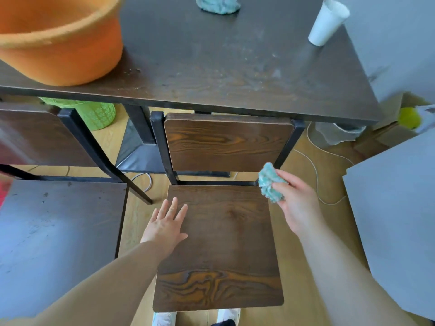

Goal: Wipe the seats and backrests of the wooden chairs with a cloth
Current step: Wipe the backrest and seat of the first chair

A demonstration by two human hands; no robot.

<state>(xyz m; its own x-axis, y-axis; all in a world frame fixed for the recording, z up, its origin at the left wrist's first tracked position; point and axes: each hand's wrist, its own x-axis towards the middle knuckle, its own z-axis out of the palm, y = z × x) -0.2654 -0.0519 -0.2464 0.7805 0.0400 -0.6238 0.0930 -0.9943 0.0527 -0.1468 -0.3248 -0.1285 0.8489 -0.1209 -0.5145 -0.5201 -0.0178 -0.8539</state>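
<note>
A wooden chair stands in front of me, its dark seat (226, 243) in the middle of the view and its backrest (226, 142) pushed against the table edge. My left hand (164, 227) lies flat with straight fingers on the seat's left side. My right hand (299, 203) holds a crumpled teal cloth (269, 182) at the seat's far right corner, just below the backrest. A second wooden chair is at the left, with its seat (58, 231) beside mine and its backrest (35, 135) partly under the table.
The dark table (235, 74) carries an orange basin (58, 38), a white paper cup (327, 22) and another teal cloth (217, 4). A green bin (98, 114) stands under it. Grey boards (395, 196) close the right side. A cord (315, 165) lies on the floor.
</note>
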